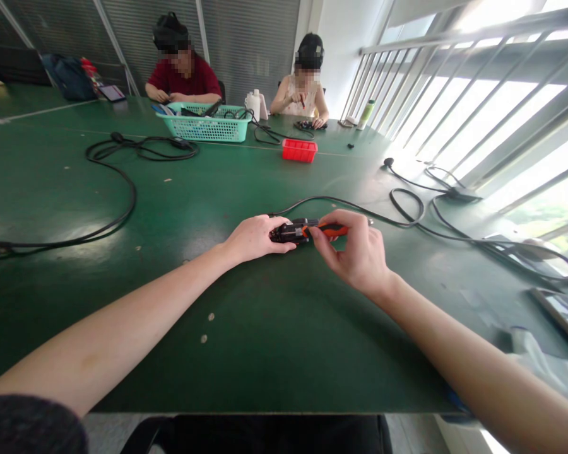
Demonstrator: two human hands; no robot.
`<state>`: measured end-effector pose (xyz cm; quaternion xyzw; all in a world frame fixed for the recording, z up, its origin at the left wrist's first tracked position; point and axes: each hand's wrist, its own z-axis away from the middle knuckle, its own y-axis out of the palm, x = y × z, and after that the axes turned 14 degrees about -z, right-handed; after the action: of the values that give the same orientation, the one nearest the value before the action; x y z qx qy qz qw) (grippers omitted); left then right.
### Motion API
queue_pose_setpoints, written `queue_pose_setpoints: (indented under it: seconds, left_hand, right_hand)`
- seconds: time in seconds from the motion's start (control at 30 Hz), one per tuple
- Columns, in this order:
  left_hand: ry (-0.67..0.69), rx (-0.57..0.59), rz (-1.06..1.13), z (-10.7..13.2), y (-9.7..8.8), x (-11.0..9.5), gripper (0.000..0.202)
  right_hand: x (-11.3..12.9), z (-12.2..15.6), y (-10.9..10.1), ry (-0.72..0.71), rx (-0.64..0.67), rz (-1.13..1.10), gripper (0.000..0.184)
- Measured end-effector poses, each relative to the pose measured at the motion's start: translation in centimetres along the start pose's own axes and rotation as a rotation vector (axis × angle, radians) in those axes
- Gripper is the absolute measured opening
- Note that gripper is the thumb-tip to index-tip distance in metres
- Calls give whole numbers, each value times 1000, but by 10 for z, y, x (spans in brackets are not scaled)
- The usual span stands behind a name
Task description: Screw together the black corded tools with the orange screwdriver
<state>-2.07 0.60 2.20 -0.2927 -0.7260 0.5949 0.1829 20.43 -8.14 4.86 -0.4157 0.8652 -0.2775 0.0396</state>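
Note:
Near the middle of the table, my left hand [260,239] is closed around the left end of a small black device [291,232]. A black cable runs near the far side of that hand; whether it joins the device I cannot tell. My right hand [357,249] grips an orange-and-black screwdriver [334,229], held almost level, its front end towards the device. The tip is too small to make out, so I cannot tell whether it touches. Fingers hide parts of both things.
Ahead stand a red tray [300,150] and a green basket [206,126] of tools and cables. Black cables [127,183] loop at left and right. A phone-like slab [563,315] and a pale plastic bag [544,362] lie right. Two people sit across the green table [246,353].

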Motion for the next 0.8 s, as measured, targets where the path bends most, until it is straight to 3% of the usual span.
queue_pose_setpoints:
  seconds: [0.17,0.43,0.63,0.8]
  left_hand:
    - [2,6,-7,0,-1,1,58]
    - [4,24,-35,0,-3,0,61]
    - [4,25,-38,-1,-4,0,62]
    - [-1,23,-44,-1,-3,0,63]
  right_hand:
    - [0,-1,0,-5,29,18,23]
    - [4,0,1,83,36,-29,37]
    - [3,-4,-5,63,117,-82,26]
    - [0,-6,-7,-21,100,-48,18]
